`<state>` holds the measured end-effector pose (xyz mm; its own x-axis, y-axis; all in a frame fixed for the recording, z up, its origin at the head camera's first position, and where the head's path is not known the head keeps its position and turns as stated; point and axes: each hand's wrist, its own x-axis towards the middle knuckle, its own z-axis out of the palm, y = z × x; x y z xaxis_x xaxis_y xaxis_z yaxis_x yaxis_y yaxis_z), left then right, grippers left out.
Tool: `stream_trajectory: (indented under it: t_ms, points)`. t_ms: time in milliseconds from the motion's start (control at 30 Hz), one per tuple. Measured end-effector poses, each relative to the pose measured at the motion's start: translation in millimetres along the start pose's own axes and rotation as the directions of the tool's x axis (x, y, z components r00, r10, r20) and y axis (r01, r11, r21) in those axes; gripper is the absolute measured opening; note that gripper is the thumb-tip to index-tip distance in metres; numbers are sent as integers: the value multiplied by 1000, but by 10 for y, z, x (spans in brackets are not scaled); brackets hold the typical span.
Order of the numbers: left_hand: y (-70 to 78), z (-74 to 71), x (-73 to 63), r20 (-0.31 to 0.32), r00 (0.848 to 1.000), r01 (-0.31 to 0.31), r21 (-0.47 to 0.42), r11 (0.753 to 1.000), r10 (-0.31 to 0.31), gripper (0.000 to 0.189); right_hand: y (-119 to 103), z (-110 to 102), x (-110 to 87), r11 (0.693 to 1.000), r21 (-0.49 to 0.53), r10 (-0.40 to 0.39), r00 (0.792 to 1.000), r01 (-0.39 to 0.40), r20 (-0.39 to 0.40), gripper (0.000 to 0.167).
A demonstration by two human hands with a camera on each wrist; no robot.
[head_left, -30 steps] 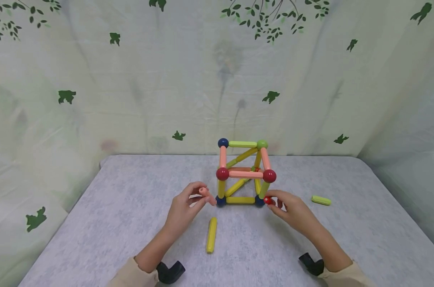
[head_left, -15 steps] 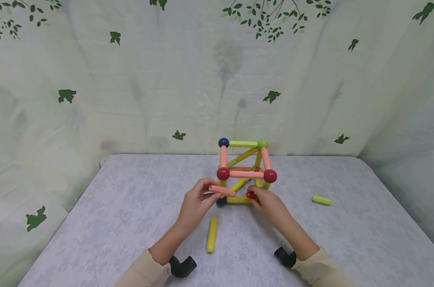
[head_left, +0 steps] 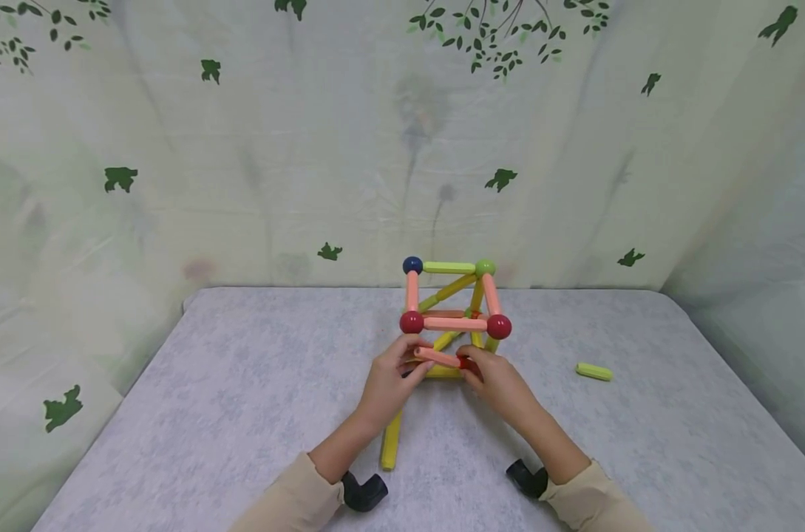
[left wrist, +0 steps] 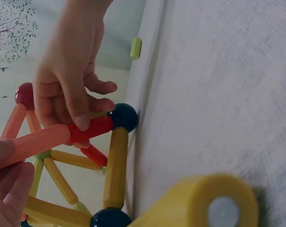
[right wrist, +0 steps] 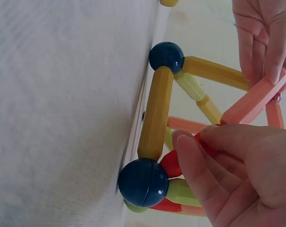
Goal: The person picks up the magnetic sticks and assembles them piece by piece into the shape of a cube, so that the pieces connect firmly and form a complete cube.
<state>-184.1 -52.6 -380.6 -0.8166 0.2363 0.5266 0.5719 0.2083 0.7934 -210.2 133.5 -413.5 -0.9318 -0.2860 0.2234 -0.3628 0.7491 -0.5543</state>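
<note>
My left hand (head_left: 390, 384) pinches a pink magnetic rod (head_left: 437, 357) in front of the frame. With thumb and fingers my right hand (head_left: 505, 380) pinches a short red rod (left wrist: 99, 129). In the left wrist view the pink rod's end meets one end of the red rod, and the red rod's other end is at a lower navy ball (left wrist: 124, 117). Behind the hands stands a cube-like frame of magnetic rods and balls, with a red ball (head_left: 412, 322) at its upper front left. My left hand mostly hides the frame's lower left navy ball in the head view.
A yellow rod (head_left: 390, 447) lies on the grey table (head_left: 262, 355) close to my left forearm. Farther right lies a short light green rod (head_left: 593, 372). A pale curtain (head_left: 349, 148) with leaf prints hangs behind the table.
My left hand has moved right with the pink rod, up to the red one. My right hand has moved left with the red rod, then stayed at the frame's lower front right.
</note>
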Motion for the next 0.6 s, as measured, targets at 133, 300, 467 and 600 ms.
stream_trajectory:
  t_ms: [133, 300, 467, 600]
  points:
    - [-185, 66, -6, -5, 1000, -1, -15, 1000, 1, 27, 3, 0, -7, 1000, 10, 3, 1000, -3, 5, 26]
    - [-318, 62, -28, 20, 997, -78, 72, 994, 77, 34, 0, 7, -17, 1000, 19, -13, 1000, 13, -1, 26]
    - [-309, 23, -31, 211, 977, -61, 127, 990, 33, 47, 16, 8, -24, 997, 79, -13, 1000, 13, 0, 27]
    - [-318, 30, -38, 329, 932, 93, 183, 979, -150, 39, 46, 11, -29, 992, 122, -20, 1000, 20, 4, 27]
